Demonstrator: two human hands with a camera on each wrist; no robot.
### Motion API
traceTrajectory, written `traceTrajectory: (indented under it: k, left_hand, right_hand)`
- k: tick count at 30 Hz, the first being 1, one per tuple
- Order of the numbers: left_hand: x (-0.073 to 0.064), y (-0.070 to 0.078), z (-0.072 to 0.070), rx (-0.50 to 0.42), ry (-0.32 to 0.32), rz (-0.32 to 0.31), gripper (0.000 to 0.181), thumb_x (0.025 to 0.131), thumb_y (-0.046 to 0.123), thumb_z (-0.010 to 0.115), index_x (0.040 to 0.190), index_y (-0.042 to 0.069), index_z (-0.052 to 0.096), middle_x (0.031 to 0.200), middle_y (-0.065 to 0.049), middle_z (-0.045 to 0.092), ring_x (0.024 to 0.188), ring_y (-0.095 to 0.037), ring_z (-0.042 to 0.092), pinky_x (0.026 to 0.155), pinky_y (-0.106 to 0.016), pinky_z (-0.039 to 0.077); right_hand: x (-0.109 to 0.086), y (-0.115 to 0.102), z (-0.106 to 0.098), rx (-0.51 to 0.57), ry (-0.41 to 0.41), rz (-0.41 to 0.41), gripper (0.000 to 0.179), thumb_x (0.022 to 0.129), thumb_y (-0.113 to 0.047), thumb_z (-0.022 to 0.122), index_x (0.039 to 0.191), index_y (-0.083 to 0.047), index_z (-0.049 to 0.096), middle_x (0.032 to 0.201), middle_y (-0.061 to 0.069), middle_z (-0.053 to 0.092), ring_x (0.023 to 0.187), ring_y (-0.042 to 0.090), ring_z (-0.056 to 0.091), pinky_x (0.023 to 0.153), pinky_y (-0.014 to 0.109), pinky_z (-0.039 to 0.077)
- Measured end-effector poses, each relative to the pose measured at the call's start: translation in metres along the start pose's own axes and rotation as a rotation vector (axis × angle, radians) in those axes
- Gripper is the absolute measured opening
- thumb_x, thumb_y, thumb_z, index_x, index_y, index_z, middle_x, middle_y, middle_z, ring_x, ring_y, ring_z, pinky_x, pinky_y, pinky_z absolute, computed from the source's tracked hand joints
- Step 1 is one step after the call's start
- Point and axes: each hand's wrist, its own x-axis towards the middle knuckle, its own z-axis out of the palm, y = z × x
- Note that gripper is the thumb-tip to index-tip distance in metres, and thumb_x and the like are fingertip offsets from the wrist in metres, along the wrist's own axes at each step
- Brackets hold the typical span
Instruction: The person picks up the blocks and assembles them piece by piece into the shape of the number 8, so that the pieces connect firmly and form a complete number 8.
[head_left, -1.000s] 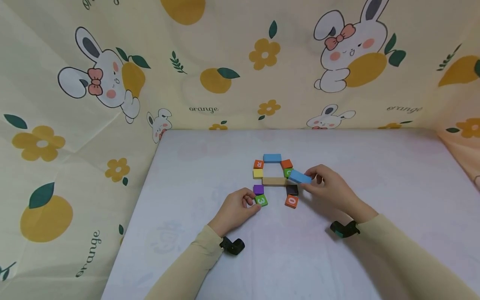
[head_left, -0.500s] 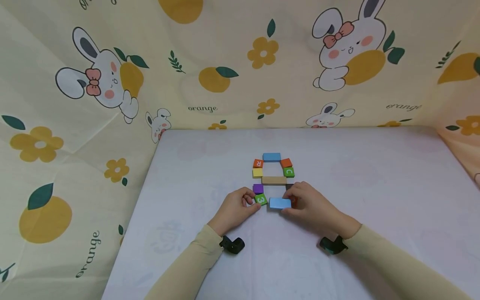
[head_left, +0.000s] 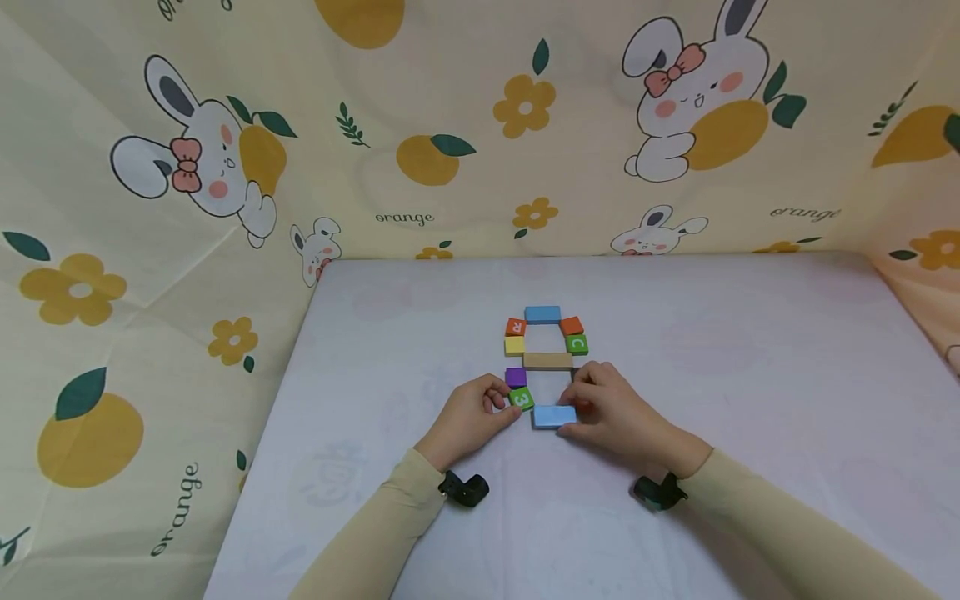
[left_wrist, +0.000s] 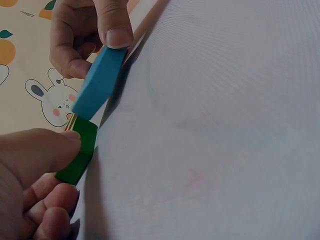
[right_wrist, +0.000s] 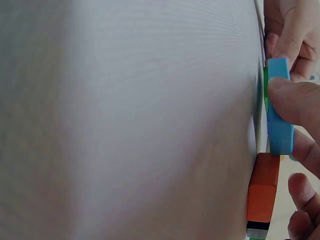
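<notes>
My right hand (head_left: 626, 417) pinches a light blue oblong block (head_left: 547, 417) between thumb and fingers, low over the table at the near end of a ring of blocks. My left hand (head_left: 467, 421) pinches a green block (head_left: 521, 399) marked 3 at the ring's near left corner. In the left wrist view the blue block's end meets the green block (left_wrist: 86, 150). An orange block (right_wrist: 262, 187) lies just beyond the blue block's other end in the right wrist view; my right hand hides it in the head view.
A tan plank (head_left: 547, 361) crosses the ring's middle. A purple block (head_left: 515, 377), a yellow block (head_left: 514, 345) and an orange R block (head_left: 516, 327) line the left side. Another blue block (head_left: 542, 315) tops it, with a green C block (head_left: 577, 344) on the right. Patterned cloth (head_left: 450, 100) hangs behind.
My right hand has carried the blue block from beside the tan plank's right end toward me and left, down to the ring's near end. My left hand has stayed on the green block.
</notes>
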Motion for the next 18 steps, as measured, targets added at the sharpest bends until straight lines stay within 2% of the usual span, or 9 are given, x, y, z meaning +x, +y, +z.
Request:
traceTrajectory:
  k: [18]
  left_hand:
    - [-0.0008, 0.001, 0.0006, -0.001, 0.003, 0.013, 0.027, 0.085, 0.031, 0.075, 0.102, 0.015, 0.061, 0.081, 0.004, 0.058, 0.069, -0.01, 0.049, 0.059, -0.023, 0.041]
  right_hand:
    - [-0.0014, 0.0016, 0.003, -0.001, -0.019, 0.042, 0.033, 0.074, -0.041, 0.084, 0.1, -0.027, 0.069, 0.103, -0.007, 0.044, 0.101, 0.015, 0.036, 0.079, 0.034, 0.038]
